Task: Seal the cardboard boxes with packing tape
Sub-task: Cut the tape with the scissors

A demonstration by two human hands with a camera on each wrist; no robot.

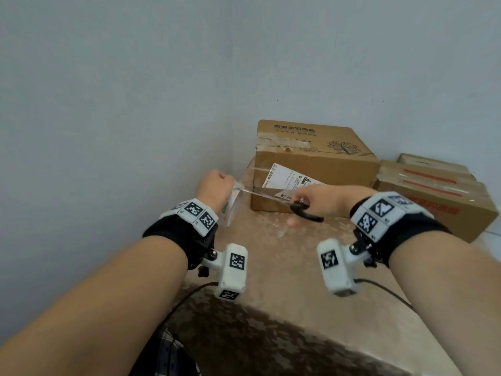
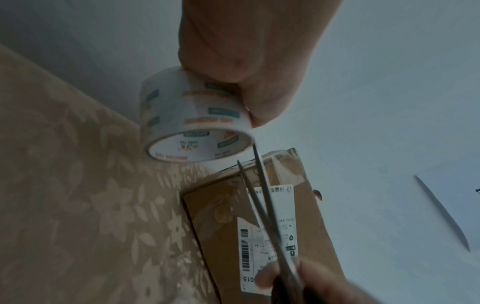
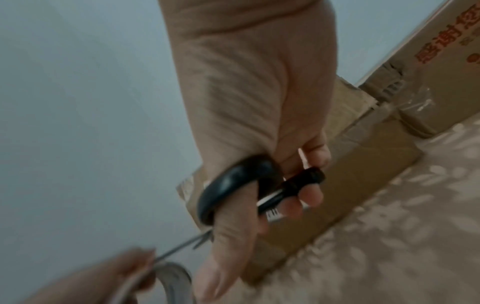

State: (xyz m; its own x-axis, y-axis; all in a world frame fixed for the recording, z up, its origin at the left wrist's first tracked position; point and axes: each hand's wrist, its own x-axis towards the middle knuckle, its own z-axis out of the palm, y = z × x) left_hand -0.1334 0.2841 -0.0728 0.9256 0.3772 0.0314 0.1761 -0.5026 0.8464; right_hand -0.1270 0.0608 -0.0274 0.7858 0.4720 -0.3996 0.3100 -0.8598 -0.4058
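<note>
- Item: roll of clear packing tape with green and orange print on its white core point(image 2: 197, 127). We find it lifted above the table covered in a beige floral cloth point(image 1: 284, 267), near the wall corner, just left of the nearest box.
- Left hand point(image 1: 214, 185): fingers curled over the roll's top edge, pinching it. We judge the roll light and stiff at the core, so a grip on the rim or through the core suits it; the outer face looks slick.
- Roll's pose: the left wrist view looks into its open core; we cannot fix the tilt more exactly.
- Drawn strip of clear tape point(image 1: 260, 194): it runs from the roll rightward towards the right hand, its long axis nearly level and slightly falling. We judge it thin, limp and sticky, apt to fold on itself unless kept taut.
- Right hand point(image 1: 322, 199): thumb and fingers through the loops of black-handled steel scissors point(image 2: 262, 203); blades parted, tips pointing at the roll's edge.
- Brown cardboard box with a white shipping label point(image 1: 311, 169): it stands on the table behind the strip, tape already across its top. We judge it rigid.
- Brown cardboard boxes with red stripes point(image 1: 433, 196): to the right.
</note>
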